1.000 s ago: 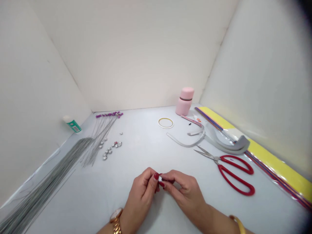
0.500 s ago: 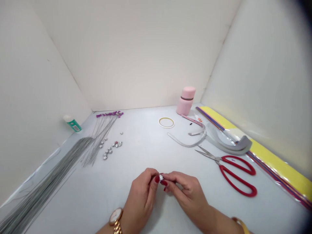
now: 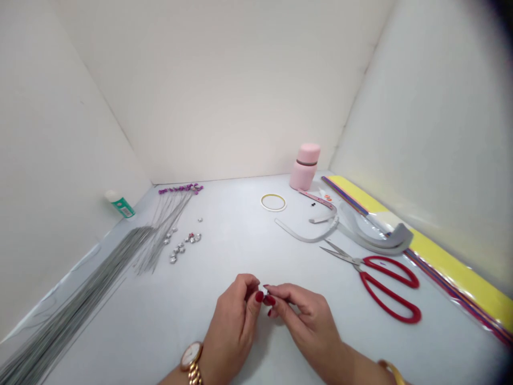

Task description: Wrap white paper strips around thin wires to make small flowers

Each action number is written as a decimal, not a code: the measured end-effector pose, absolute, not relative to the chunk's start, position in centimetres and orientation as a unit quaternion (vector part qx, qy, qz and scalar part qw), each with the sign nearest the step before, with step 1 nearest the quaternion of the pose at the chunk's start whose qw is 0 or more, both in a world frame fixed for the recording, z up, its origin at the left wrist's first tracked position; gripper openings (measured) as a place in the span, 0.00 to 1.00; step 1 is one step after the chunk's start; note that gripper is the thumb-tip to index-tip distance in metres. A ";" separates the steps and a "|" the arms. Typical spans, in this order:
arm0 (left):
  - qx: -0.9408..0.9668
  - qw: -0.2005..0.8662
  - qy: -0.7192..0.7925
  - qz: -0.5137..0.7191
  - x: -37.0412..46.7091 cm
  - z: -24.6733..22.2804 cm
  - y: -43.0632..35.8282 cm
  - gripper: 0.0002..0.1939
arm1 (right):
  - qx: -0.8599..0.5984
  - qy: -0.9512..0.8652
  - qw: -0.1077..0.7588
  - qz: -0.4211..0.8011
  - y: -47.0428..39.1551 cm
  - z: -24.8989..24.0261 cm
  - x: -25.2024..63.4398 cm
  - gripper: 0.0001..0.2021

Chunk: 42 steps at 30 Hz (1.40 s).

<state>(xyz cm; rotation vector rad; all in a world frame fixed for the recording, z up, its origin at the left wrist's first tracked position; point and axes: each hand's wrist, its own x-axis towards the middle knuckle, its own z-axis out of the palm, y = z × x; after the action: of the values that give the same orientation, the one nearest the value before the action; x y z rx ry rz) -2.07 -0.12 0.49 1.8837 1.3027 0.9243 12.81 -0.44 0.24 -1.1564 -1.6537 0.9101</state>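
My left hand point(image 3: 234, 323) and my right hand point(image 3: 310, 315) meet low in the middle, just above the white table. Both are closed in a pinch, thumbs against forefingers, on one small silver paper star point(image 3: 265, 292); red-nailed fingertips hide most of it. Left of the hands lie several similar silver stars point(image 3: 177, 249), one with a red mark. To the right, scissors point(image 3: 356, 262) with red handles lie with their blades slightly apart. Beyond them curl pale paper strips point(image 3: 306, 239).
Thin grey wires point(image 3: 88, 289) lie at the left; others carry purple tips point(image 3: 184, 188). A green-and-white glue stick point(image 3: 122, 207) leans near the left wall. Farther back are a tape ring point(image 3: 273, 210) and a pink bottle point(image 3: 303, 175). Yellow packaged sheets point(image 3: 449, 256) line the right wall.
The fingertips have shifted slightly around the silver star, and less of it shows now. Both hands stay in nearly the same place; the things on the table have not moved.
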 end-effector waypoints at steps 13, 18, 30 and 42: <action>0.825 0.177 0.462 0.273 -2.0 -0.2 -0.1 0.08 | -0.444 -0.733 0.384 0.345 -0.3 0.0 13.3 0.11; 0.835 0.132 0.463 0.266 -1.9 -0.4 -0.3 0.08 | -0.428 -0.755 0.371 0.330 -0.2 0.2 13.4 0.10; 0.851 0.056 0.460 0.245 -1.9 -0.8 -0.4 0.09 | -0.445 -0.783 0.365 0.237 -0.8 -0.5 12.8 0.11; 0.814 0.200 0.462 0.288 -1.7 -0.8 -0.3 0.08 | -0.451 -0.740 0.396 0.302 -0.6 -0.1 12.7 0.10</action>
<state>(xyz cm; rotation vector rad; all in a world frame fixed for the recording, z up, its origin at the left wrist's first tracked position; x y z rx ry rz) -1.65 -0.27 -0.75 2.2768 1.2919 0.8065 12.75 -0.64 -0.07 -1.1438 -1.8758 0.7658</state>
